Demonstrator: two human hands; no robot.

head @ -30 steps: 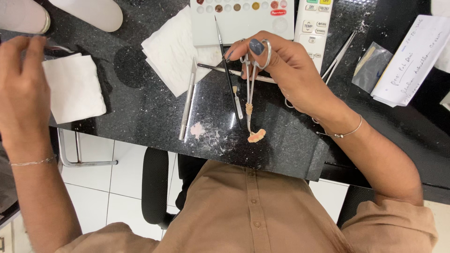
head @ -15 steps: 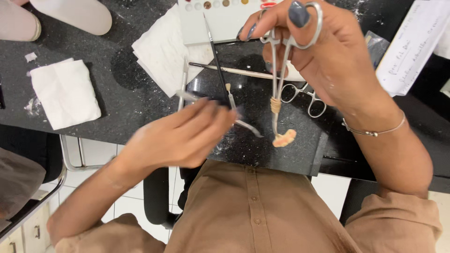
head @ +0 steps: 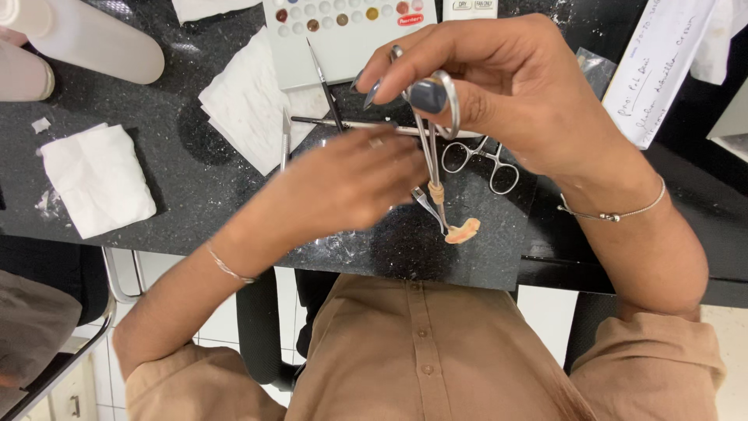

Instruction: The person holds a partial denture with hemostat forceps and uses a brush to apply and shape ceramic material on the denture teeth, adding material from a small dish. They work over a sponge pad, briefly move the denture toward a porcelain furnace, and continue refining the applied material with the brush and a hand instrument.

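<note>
The right hand (head: 514, 93) holds a scissor-handled clamp (head: 431, 148) upright, thumb and a finger through its metal rings, the fingers closed round them. The clamp's shaft runs down to a small pinkish piece (head: 463, 231) that lies on the black countertop (head: 179, 156) near its front edge, and the tip meets the piece there (whether the tip pinches it or only touches it, the view does not settle).

The left hand (head: 351, 187) comes in from the left, fingers drawn together around thin metal tweezers (head: 430, 210), whose points reach the same pinkish piece just beside the clamp's tip. The hand hides most of the tweezers.

A second scissor-handled tool (head: 479, 160) lies flat on the counter under the right hand. Behind the hands sit a white paint tray (head: 343, 31) with small round colour wells, a fine brush (head: 327, 78) lying across it, and a crumpled white tissue (head: 249, 105). A folded white cloth (head: 97, 179) rests well off to the left, and a handwritten paper slip (head: 658, 62) lies to the right.
</note>
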